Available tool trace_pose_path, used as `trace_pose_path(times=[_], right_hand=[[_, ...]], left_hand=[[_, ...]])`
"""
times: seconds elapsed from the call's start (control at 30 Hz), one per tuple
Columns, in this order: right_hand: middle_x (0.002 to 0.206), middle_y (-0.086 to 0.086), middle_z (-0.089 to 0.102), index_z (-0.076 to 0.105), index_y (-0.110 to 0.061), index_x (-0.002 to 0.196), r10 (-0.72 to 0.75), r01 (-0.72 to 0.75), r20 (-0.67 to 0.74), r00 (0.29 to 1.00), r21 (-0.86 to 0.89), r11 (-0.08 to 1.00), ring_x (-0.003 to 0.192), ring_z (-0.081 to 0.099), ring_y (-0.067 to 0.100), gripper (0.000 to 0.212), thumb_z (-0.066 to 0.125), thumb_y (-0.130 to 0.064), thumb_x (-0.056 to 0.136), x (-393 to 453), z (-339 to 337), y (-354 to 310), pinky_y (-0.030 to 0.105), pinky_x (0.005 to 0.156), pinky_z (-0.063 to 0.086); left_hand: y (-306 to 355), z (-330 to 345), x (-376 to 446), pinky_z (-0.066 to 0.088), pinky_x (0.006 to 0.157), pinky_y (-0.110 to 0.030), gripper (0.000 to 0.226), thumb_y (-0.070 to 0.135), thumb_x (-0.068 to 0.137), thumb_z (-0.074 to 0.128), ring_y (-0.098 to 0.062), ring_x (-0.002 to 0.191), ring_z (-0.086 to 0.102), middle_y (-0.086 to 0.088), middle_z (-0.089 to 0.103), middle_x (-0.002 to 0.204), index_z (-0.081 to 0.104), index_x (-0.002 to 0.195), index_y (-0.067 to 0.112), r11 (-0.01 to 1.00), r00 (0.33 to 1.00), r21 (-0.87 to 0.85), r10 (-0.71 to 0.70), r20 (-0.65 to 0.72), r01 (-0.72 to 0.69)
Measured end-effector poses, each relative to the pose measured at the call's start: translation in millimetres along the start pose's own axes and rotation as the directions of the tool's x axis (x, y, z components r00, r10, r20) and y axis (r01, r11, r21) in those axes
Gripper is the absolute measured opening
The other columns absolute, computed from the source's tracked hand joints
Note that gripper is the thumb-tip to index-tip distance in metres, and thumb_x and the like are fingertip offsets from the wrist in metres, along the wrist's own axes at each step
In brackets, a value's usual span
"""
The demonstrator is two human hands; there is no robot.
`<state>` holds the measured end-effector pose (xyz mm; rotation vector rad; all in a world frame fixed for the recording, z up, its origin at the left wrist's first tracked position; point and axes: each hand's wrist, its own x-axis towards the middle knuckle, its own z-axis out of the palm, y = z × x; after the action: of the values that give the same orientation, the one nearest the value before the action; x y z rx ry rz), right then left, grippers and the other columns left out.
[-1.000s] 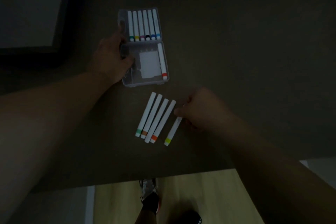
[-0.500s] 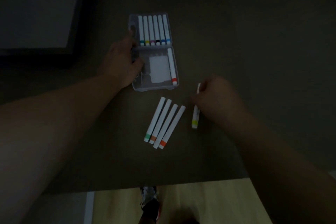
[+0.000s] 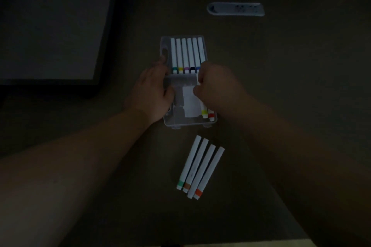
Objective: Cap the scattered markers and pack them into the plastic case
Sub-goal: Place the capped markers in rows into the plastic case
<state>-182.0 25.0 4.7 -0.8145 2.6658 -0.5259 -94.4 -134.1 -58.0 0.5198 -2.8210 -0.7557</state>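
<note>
We have one view only, a head-worn wide-angle camera looking forward and steeply down onto the table [image 3: 281,86]. It sits close above both forearms, which enter from the bottom corners; the table's near edge shows at the very bottom of the frame.

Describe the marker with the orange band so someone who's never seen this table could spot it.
Start at the clear plastic case mid-table. Just nearer the person lie four loose white markers side by side. Take the rightmost one, the orange-banded marker, the only one with a bright orange band.
</note>
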Motion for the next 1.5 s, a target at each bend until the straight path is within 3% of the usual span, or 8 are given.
trace_pose_path(times=[0.17,0.27,0.43,0.57,0.87,1.2,1.37,1.5], right_hand=[[0.108,0.005,0.06,0.054,-0.016,0.12,-0.001,0.002,0.017,1.0,-0.078,0.997,0.1,0.06,0.02,0.029,0.062,-0.023,0.092,3.2,12.1,5.7,0.029,0.077,0.045],[0.111,0.005,0.061,0.055,-0.015,0.123,-0.002,0.004,0.016,1.0,-0.099,0.995,0.104,0.06,0.021,0.034,0.063,-0.03,0.093,2.7,14.5,7.2,0.031,0.084,0.047],[0.095,-0.001,0.054,0.057,-0.017,0.111,0.036,-0.027,0.072,0.997,-0.118,0.993,0.097,0.059,0.018,0.025,0.064,-0.03,0.091,6.5,17.1,8.6,0.032,0.08,0.047],[0.094,0.0,0.057,0.058,-0.018,0.107,0.077,-0.069,0.108,0.991,-0.078,0.995,0.092,0.06,0.016,0.023,0.065,-0.031,0.09,8.8,17.3,7.3,0.032,0.08,0.05],[0.092,-0.008,0.059,0.061,-0.025,0.102,0.186,-0.199,0.099,0.978,0.142,0.97,0.089,0.059,0.009,0.013,0.06,-0.034,0.093,-45.4,-2.2,17.4,0.034,0.083,0.052],[0.086,-0.009,0.059,0.059,-0.031,0.1,0.263,-0.325,0.24,0.934,0.269,0.907,0.075,0.059,0.003,0.012,0.063,-0.037,0.091,-120.3,14.0,17.9,0.022,0.064,0.048],[0.09,-0.007,0.057,0.055,-0.029,0.1,0.258,-0.347,0.341,0.904,0.231,0.909,0.079,0.056,0.005,0.011,0.062,-0.034,0.092,-143.3,22.5,15.1,0.027,0.076,0.049],[0.101,-0.003,0.059,0.058,-0.024,0.114,0.284,-0.369,0.376,0.882,0.176,0.913,0.091,0.058,0.011,0.024,0.062,-0.033,0.092,-148.7,32.4,14.4,0.031,0.083,0.05]], left_hand=[[-3.6,1.1,1.6,0.045,0.107,-0.043,0.037,0.037,0.09,0.059,-0.016,0.133,0.045,0.004,0.042,0.152,0.052,0.124,0.027,1.0,1.0,-0.014,0.028,0.008,-0.028],[-4.6,1.3,1.6,0.044,0.108,-0.04,0.042,0.038,0.09,0.059,-0.015,0.133,0.043,0.003,0.041,0.152,0.051,0.128,0.024,1.0,1.0,0.001,0.022,0.005,-0.022],[-3.0,-2.3,1.7,0.047,0.103,-0.043,0.037,0.037,0.09,0.059,-0.017,0.127,0.049,-0.001,0.051,0.141,0.051,0.123,0.024,0.999,0.999,0.004,0.036,0.018,-0.036],[-2.3,-2.2,1.7,0.047,0.105,-0.044,0.044,0.038,0.089,0.06,-0.015,0.13,0.047,0.002,0.05,0.142,0.05,0.129,0.024,1.0,1.0,-0.005,0.013,0.019,-0.013],[-5.4,-1.3,3.0,0.051,0.1,-0.042,0.031,0.037,0.09,0.06,-0.014,0.126,0.052,0.005,0.053,0.14,0.052,0.119,0.03,1.0,1.0,-0.008,0.024,0.011,-0.024],[4.1,-1.2,-2.9,0.053,0.095,-0.046,0.032,0.036,0.092,0.058,-0.019,0.123,0.053,0.002,0.057,0.131,0.051,0.122,0.032,1.0,1.0,0.003,-0.029,-0.003,0.029],[7.3,-2.6,-6.6,0.056,0.092,-0.048,0.036,0.035,0.092,0.058,-0.02,0.121,0.056,0.001,0.056,0.132,0.049,0.126,0.03,1.0,1.0,-0.023,-0.021,-0.007,0.021],[6.5,-0.4,-7.3,0.053,0.096,-0.045,0.046,0.033,0.093,0.059,-0.021,0.123,0.053,-0.002,0.055,0.134,0.047,0.136,0.026,1.0,0.999,0.016,-0.026,-0.031,0.027]])
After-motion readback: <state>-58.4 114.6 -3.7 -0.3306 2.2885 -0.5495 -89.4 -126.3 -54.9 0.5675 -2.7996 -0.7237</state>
